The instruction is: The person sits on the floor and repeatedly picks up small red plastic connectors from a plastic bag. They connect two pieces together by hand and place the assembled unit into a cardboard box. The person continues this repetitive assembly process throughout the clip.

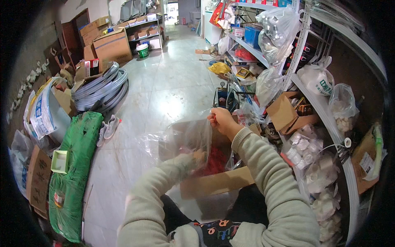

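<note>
A clear plastic bag point(177, 140) hangs spread out in front of me. My right hand point(223, 122) is closed in a pinch on its upper rim, holding it up. Lower and to the left, my left hand point(199, 159) shows through the film, inside the bag or behind it; its fingers are blurred and partly hidden. Beneath both hands stands an open cardboard box point(218, 183), its near flap folded out towards me. Red material point(217, 160) lies inside the box, too covered by plastic to name.
On the right, a metal shelf rack point(325, 111) carries bagged white fittings point(304, 150) and an open carton point(290, 112). Along the left lie a long green wrapped bundle point(74, 173), grey shoes point(109, 128) and coiled grey hose point(103, 87). A white-green bucket point(142, 50) stands farther off.
</note>
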Available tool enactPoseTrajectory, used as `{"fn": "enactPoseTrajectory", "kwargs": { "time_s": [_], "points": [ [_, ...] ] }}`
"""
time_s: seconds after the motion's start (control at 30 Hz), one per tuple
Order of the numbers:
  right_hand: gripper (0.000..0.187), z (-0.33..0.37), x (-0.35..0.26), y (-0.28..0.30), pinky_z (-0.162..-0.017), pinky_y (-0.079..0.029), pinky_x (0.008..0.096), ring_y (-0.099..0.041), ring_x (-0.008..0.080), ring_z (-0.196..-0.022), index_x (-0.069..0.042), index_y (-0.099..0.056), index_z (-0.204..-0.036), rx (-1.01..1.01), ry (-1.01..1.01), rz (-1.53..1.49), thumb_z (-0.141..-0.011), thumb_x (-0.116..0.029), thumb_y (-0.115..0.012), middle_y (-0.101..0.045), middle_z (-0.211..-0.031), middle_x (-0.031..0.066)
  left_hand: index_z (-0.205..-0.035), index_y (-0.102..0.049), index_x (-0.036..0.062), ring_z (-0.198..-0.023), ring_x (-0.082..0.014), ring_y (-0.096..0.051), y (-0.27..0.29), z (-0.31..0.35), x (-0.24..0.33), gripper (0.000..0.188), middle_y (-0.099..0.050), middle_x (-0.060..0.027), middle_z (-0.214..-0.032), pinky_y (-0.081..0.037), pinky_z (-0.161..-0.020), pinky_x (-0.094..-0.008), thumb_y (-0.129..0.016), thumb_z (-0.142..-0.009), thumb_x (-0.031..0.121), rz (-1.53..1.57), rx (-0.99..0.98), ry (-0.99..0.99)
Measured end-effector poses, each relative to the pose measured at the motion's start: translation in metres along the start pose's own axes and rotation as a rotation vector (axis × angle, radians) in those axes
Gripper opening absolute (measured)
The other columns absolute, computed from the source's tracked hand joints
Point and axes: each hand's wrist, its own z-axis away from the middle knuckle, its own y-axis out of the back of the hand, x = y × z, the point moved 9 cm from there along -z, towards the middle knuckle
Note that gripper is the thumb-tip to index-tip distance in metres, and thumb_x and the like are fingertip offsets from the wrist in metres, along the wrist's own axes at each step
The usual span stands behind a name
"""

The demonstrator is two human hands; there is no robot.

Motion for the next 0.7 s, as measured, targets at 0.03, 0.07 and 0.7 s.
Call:
{"fn": "enactPoseTrajectory", "kwargs": {
  "time_s": [0.03,0.07,0.7],
  "points": [
    [0.009,-0.002,0.001,0.000,-0.041,-0.038,0.0236,-0.045,0.0096,-0.049,-0.007,-0.046,-0.081,0.031,0.007,-0.003,-0.081,-0.016,-0.045,-0.054,-0.069,0.0073,-0.103,-0.052,0.0078,-0.083,-0.0237,-0.056,-0.001,0.003,0.000,0.026,-0.056,-0.0122,-0.097,-0.046,-0.069,-0.0352,-0.053,-0.081,0.021,0.009,-0.016,0.000],
    [0.009,-0.005,0.003,-0.001,-0.041,-0.039,0.0234,-0.046,0.0096,-0.048,-0.007,-0.047,-0.081,0.031,0.010,-0.016,-0.082,-0.017,-0.046,-0.053,-0.068,0.0064,-0.103,-0.052,0.0078,-0.082,-0.0234,-0.056,-0.005,0.007,0.001,0.026,-0.056,-0.0121,-0.097,-0.046,-0.069,-0.0349,-0.054,-0.081,0.021,0.015,-0.037,-0.001],
    [0.012,-0.039,0.024,0.001,-0.049,-0.048,0.0301,-0.055,0.0163,-0.057,-0.004,-0.044,-0.088,0.109,0.060,-0.172,-0.085,-0.015,-0.041,-0.055,-0.075,0.0093,-0.106,-0.051,0.0077,-0.075,-0.0165,-0.057,0.103,0.082,-0.059,0.028,-0.056,-0.0093,-0.100,-0.050,-0.062,-0.0300,-0.057,-0.080,0.016,0.952,0.078,0.296]
  ]
}}
